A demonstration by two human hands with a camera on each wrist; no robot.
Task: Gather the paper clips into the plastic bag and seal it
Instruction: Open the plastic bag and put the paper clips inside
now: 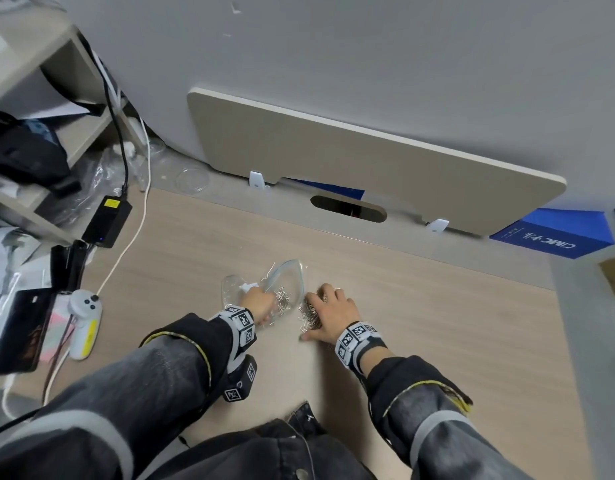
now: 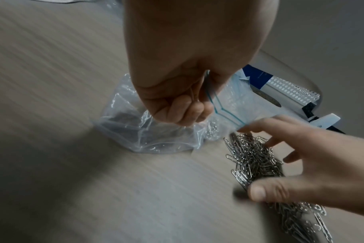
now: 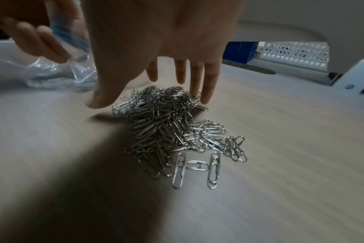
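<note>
A clear plastic bag [image 1: 285, 278] with a blue zip strip lies on the wooden desk, its mouth held wide; some paper clips [image 1: 282, 299] are inside. My left hand [image 1: 259, 303] pinches the bag's rim [image 2: 210, 93] with curled fingers. A heap of silver paper clips [image 3: 166, 118] lies just right of the bag. My right hand [image 1: 328, 311] hovers over this heap [image 1: 309, 315] with fingers spread and straight, thumb [image 3: 102, 100] and fingertips [image 3: 206, 97] down beside it. In the left wrist view that hand [image 2: 301, 164] arches over the clip pile [image 2: 256, 157].
A beige privacy panel [image 1: 368, 161] stands along the desk's far edge, with a cable slot [image 1: 347, 208] in front. At the left are a black power adapter [image 1: 107, 221], cables, a white controller [image 1: 83, 306] and a shelf unit [image 1: 39, 98]. A blue box [image 1: 555, 233] sits far right.
</note>
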